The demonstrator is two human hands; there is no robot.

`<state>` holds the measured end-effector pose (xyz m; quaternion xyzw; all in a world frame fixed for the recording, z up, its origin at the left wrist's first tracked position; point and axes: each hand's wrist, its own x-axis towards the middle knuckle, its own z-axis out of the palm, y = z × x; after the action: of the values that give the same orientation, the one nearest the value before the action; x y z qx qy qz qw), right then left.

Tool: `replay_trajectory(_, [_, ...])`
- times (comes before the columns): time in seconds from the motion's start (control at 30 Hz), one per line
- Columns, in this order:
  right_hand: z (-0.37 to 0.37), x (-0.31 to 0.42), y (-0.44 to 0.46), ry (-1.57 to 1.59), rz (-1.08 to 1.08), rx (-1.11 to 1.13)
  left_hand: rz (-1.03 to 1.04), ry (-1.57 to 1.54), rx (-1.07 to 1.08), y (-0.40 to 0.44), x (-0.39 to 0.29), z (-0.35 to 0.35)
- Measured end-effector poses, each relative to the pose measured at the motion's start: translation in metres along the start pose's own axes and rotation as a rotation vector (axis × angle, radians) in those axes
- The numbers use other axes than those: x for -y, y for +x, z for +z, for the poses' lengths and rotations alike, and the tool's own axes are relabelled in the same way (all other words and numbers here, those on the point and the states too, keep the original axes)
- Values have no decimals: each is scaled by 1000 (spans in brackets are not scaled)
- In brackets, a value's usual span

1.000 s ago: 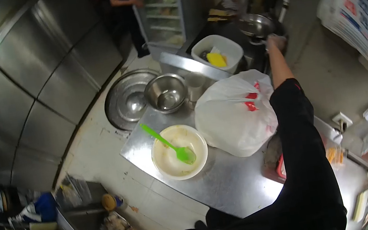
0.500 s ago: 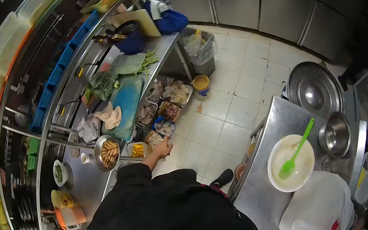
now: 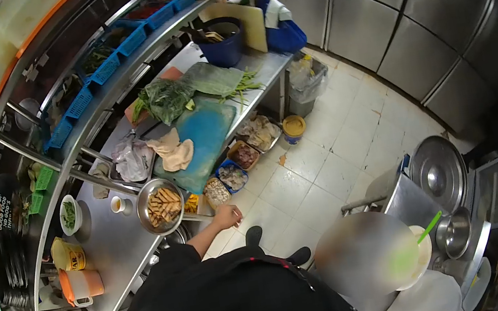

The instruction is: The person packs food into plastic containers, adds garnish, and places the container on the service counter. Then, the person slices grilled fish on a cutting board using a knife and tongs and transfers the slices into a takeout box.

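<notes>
My left hand (image 3: 227, 216) hangs low over the tiled floor, its fingers loosely bent and apart, with nothing seen in it. Nearest to it are low tubs of food: a tub of pale pieces (image 3: 217, 194) and a blue tub (image 3: 232, 176). Just left of my forearm, a steel bowl of browned sticks (image 3: 164, 205) rests at the edge of the steel counter (image 3: 121, 236). Further along lies a blue cutting board (image 3: 207, 137) with pale raw meat (image 3: 172, 151) on its near side. My right hand is out of view.
Leafy greens (image 3: 167, 100) and a dark blue pot (image 3: 222, 42) stand further along the counter. A yellow-lidded bucket (image 3: 294, 127) and a lined bin (image 3: 307, 82) are on the floor. At right, a second steel table (image 3: 411, 200) carries a steel bowl (image 3: 454, 234); a blur covers part of it.
The view has turned, so the counter and its contents sit further right and larger. My left hand stays low beside the tubs. Both feet now show, and a blur covers part of the right table.
</notes>
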<state>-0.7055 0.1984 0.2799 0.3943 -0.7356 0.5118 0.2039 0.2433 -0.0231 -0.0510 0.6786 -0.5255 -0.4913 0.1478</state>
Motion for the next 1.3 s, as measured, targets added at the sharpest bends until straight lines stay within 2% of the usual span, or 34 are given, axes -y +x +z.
replay_trajectory(0.1, [141, 102, -4, 165, -23, 194, -129, 17, 32, -9, -42, -33])
replay_trajectory(0.2, [280, 256, -66, 193, -154, 628, 128, -120, -110, -11, -48, -62])
replay_trajectory(0.23, [341, 325, -104, 398, -109, 641, 13, -309, -108, -16, -59, -73])
replay_trajectory(0.3, [418, 439, -172, 573, 83, 956, 233, -333, -291, -13, -71, -101])
replay_trajectory(0.33, [457, 463, -197, 460, -48, 1114, 337, -345, -383, -7, -73, -113])
replay_trajectory(0.37, [491, 496, -225, 380, -325, 1146, 350, -335, -435, 4, -70, -129])
replay_trajectory(0.4, [519, 532, -244, 391, -469, 1289, 365, -321, -484, 16, -68, -150])
replay_trajectory(0.47, [577, 576, -279, 385, -792, 1139, 363, -230, -556, 39, -75, -197])
replay_trajectory(0.6, [763, 622, -315, 325, -836, 1072, 379, -171, -716, 69, -108, -243])
replay_trajectory(0.67, [840, 659, -315, 387, -852, 957, 368, -262, -739, 77, -126, -238])
replay_trajectory(0.73, [894, 712, -302, 159, -701, 1046, 340, -311, -746, 84, -133, -219])
replay_trajectory(0.8, [966, 734, -308, 216, -597, 890, 298, -530, -722, 92, -129, -187])
replay_trajectory(0.83, [990, 743, -311, 318, -575, 850, 243, -546, -742, 92, -132, -174])
replay_trajectory(0.93, [1026, 772, -325, 197, -405, 942, 125, -648, -775, 102, -134, -142])
replay_trajectory(1.07, [1030, 767, -339, 526, -369, 723, 60, -697, -809, 123, -146, -129])
replay_trajectory(1.13, [1021, 748, -335, 590, -384, 721, 128, -624, -818, 131, -160, -138])
replay_trajectory(1.2, [990, 730, -318, 391, -487, 683, 192, -563, -839, 138, -176, -153])
replay_trajectory(1.23, [997, 702, -315, 657, -319, 743, 218, -540, -853, 138, -183, -158])
replay_trajectory(1.3, [933, 700, -289, 819, -330, 566, 229, -512, -847, 141, -188, -164])
